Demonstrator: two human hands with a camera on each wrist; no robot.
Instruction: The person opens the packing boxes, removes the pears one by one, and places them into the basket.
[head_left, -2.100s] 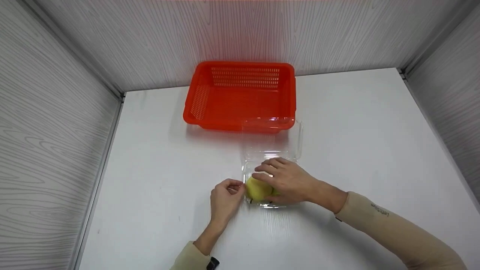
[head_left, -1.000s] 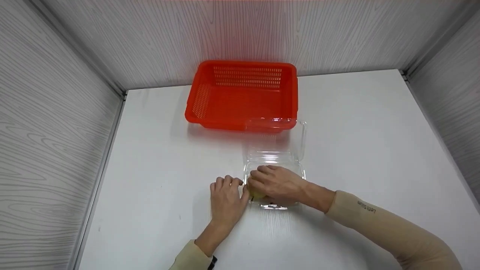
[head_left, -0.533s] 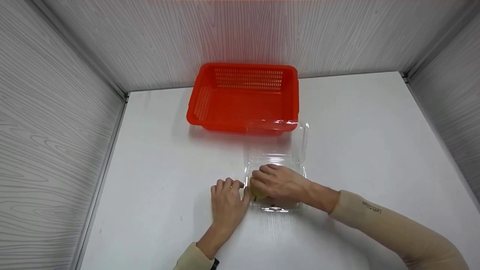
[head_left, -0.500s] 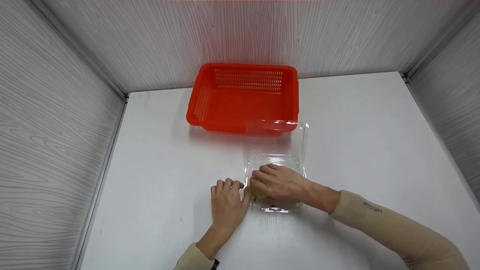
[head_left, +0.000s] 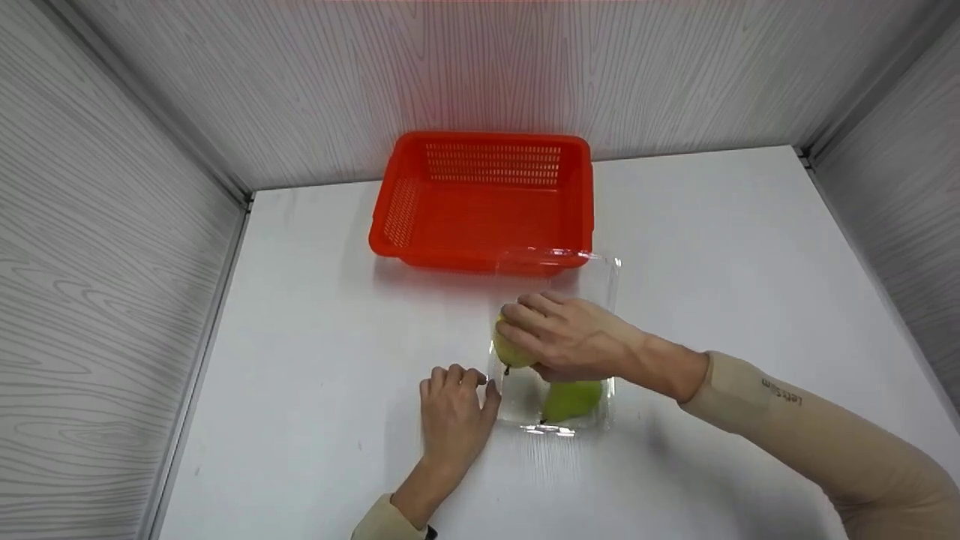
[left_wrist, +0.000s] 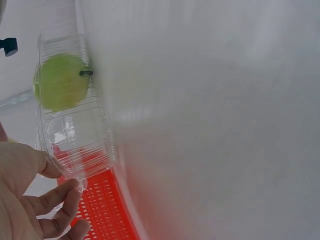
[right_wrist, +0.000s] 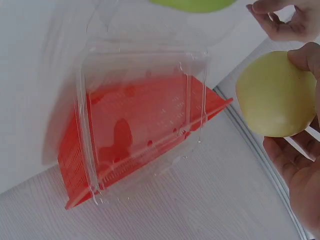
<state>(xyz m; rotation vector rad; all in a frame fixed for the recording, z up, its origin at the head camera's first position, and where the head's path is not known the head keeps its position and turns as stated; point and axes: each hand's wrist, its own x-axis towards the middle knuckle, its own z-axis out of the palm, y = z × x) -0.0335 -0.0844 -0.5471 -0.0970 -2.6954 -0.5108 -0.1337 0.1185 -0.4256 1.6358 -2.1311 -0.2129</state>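
My right hand (head_left: 574, 341) grips a yellow pear (head_left: 512, 351), its dark stem pointing down, and holds it above a clear plastic clamshell box (head_left: 553, 430). In the right wrist view the fingers and thumb curl round the pear (right_wrist: 275, 95). A green pear (head_left: 574, 400) lies in the right part of the box's base; it shows through the wall in the left wrist view as a green shape (left_wrist: 62, 85). My left hand (head_left: 454, 412) is at the box's left edge. Its thumb and forefinger pinch the rim, seen close in the left wrist view.
A red plastic basket (head_left: 484, 225) with slotted walls stands behind the box, against the back wall (head_left: 300, 90). The box's raised lid (head_left: 600, 277) overlaps the basket's front right corner in the head view. Side panels bound the white table (head_left: 300, 360) left and right.
My right hand has curled round the yellow pear and lifted it up from the box's base, away from me, uncovering the green pear. The left hand's fingers have spread, staying at the left edge.
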